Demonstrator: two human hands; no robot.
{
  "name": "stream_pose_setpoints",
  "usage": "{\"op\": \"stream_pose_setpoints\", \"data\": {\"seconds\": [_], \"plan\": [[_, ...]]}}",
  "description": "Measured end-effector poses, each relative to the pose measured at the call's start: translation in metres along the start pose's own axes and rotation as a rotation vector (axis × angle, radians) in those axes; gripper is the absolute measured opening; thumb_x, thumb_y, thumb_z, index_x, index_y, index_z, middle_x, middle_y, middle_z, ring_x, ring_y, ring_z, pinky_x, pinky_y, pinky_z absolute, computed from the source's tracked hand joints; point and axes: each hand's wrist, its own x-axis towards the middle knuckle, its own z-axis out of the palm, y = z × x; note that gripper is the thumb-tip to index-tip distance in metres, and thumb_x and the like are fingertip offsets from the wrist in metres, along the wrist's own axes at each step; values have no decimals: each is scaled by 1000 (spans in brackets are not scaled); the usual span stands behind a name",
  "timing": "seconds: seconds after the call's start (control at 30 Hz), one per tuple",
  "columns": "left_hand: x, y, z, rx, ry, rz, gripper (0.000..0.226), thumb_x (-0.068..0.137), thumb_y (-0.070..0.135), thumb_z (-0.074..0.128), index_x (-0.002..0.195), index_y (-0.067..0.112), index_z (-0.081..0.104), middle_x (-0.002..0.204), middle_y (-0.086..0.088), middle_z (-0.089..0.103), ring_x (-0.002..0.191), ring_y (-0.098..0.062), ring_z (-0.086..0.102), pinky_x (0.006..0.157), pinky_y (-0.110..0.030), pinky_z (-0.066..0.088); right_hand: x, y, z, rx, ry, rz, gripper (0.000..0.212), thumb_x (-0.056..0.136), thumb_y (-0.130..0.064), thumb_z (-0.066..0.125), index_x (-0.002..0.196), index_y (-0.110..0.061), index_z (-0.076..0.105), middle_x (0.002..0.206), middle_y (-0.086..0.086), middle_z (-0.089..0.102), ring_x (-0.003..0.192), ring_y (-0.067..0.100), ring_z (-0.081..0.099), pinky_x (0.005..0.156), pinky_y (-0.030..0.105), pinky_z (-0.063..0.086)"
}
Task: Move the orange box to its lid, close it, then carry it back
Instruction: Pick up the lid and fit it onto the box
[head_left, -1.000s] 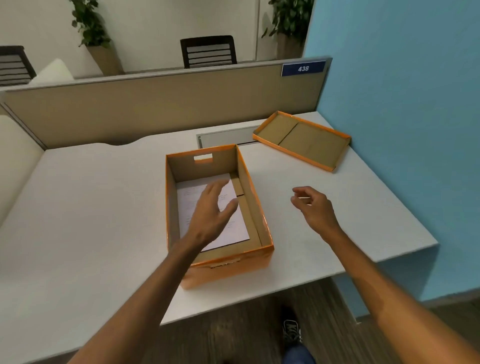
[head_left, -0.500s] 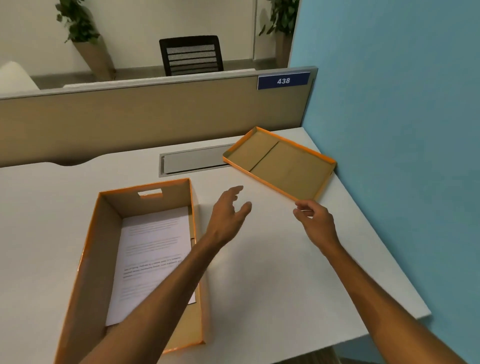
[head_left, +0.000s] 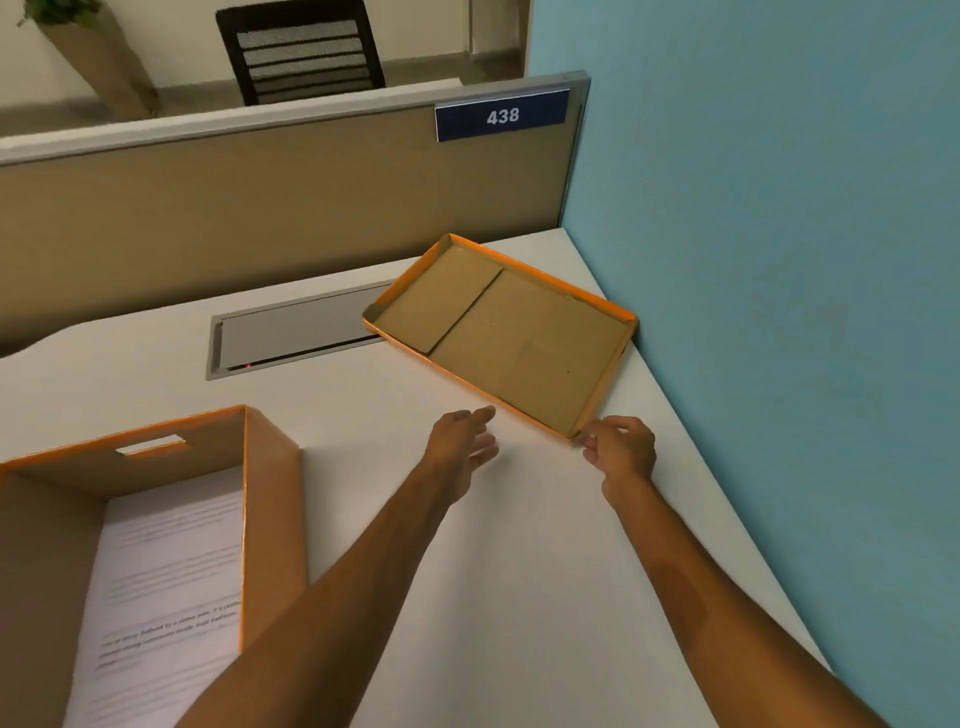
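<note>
Orange box (head_left: 270, 514) sits open at far left of both hands, printed sheet (head_left: 166, 597) laid flat inside. Left hand (head_left: 460, 449) is held empty with fingers spread loosely just short of the lid (head_left: 519, 332); right hand (head_left: 621, 452) is curled at the lid's near corner, actual contact cannot be told. Lid lies upturned, empty, on white desk (head_left: 519, 545) against blue wall (head_left: 779, 260), beige partition (head_left: 260, 208) behind.

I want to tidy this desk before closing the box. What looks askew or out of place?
The lid lies upside down and skewed, overlapping the grey cable hatch, one corner against the blue wall.
</note>
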Motion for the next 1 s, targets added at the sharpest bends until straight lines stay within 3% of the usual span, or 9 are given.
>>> {"op": "stream_pose_setpoints", "data": {"seconds": [0.1, 0.27, 0.37, 0.43, 0.57, 0.63, 0.8, 0.9, 1.0], "plan": [[18, 2, 13, -75, 5, -54, 19, 88, 15, 71, 97, 3, 61, 108, -19, 57, 97, -34, 61, 93, -44, 55, 16, -4, 7, 149, -64, 117, 17, 75, -1, 72, 91, 3, 69, 85, 25, 73, 72, 35, 72, 61, 37, 60], [33, 3, 25, -151, -66, -85, 22, 91, 13, 66, 108, -2, 64, 110, -24, 68, 96, -35, 68, 97, -48, 53, 22, -16, 12, 173, -121, 187, 10, 69, 0, 77, 72, 4, 68, 68, 23, 71, 54, 26, 57, 43, 25, 39], [38, 3, 28, -177, -55, -91, 22, 93, 11, 63, 108, -5, 64, 105, -24, 67, 95, -36, 68, 87, -45, 59, 17, -25, 12, 165, -179, 185, 9, 67, 0, 74, 64, 0, 65, 63, 21, 64, 49, 22, 50, 41, 23, 31], [37, 6, 28, -186, -74, -71, 15, 94, 9, 61, 104, -2, 63, 100, -21, 68, 94, -35, 69, 82, -43, 61, 9, -31, 10, 168, -221, 175, 7, 70, 0, 72, 70, -1, 64, 65, 20, 63, 49, 21, 53, 44, 24, 33], [30, 14, 26, -231, -146, 8, 7, 94, 6, 60, 100, 2, 63, 102, -17, 70, 102, -33, 69, 97, -48, 54, 2, -44, 3, 160, -281, 117, 6, 79, 1, 66, 85, 3, 66, 73, 17, 68, 59, 23, 62, 53, 28, 50], [26, 20, 26, -240, -152, 37, 10, 94, 6, 61, 103, 2, 61, 110, -18, 70, 106, -33, 68, 93, -48, 56, 1, -44, -1, -11, -233, -27, 19, 79, -1, 63, 98, -1, 69, 89, 14, 71, 74, 24, 67, 67, 36, 58], [8, 37, 36, -146, -77, 141, 30, 91, 8, 67, 117, -3, 57, 115, -22, 70, 104, -38, 70, 81, -50, 60, -12, -31, -15, -666, -152, -946, 56, 73, -12, 78, 125, -18, 56, 130, 5, 52, 117, 21, 49, 91, 34, 47], [-11, 45, 42, -104, -76, 195, 27, 91, 11, 67, 114, 0, 59, 112, -20, 71, 100, -36, 72, 78, -48, 62, -21, -26, -15, -829, -184, -1162, 61, 76, -35, 80, 129, -15, 56, 133, 9, 54, 120, 26, 50, 95, 38, 47], [-33, 47, 49, -72, -73, 231, 25, 92, 11, 67, 114, 2, 59, 110, -18, 72, 97, -35, 73, 79, -48, 62, -31, -24, -9, -842, -108, -1275, 53, 78, -38, 79, 121, -12, 63, 121, 12, 63, 109, 31, 60, 90, 44, 54]]}}
